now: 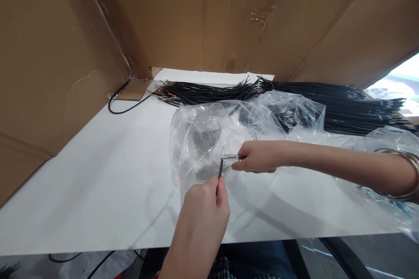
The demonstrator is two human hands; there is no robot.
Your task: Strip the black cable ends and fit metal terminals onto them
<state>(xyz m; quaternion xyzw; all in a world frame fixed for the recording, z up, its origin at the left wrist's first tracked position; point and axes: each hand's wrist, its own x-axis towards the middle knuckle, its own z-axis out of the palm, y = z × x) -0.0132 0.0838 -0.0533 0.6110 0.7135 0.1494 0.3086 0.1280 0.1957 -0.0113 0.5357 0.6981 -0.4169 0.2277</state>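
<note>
My left hand (206, 209) pinches a short end of black cable (220, 168) between thumb and fingers, with a thin pale strand standing up from its tip. From the right, my right hand (258, 156) is closed around a slim two-pronged metal tool (231, 157); whether it is tweezers or small scissors I cannot tell. The prongs meet the cable at its tip, where the strand begins. Just behind both hands lies a crumpled clear plastic bag (186, 139), partly covering pale and grey material. Most of the tool's handle is hidden in my right hand.
Bundles of black cables (209, 91) with stripped, coloured ends lie along the back of the white table (98, 192). More cables (340, 109) reach to the right. Cardboard walls (183, 17) enclose the back and left. One loose cable (122, 112) loops at the back left.
</note>
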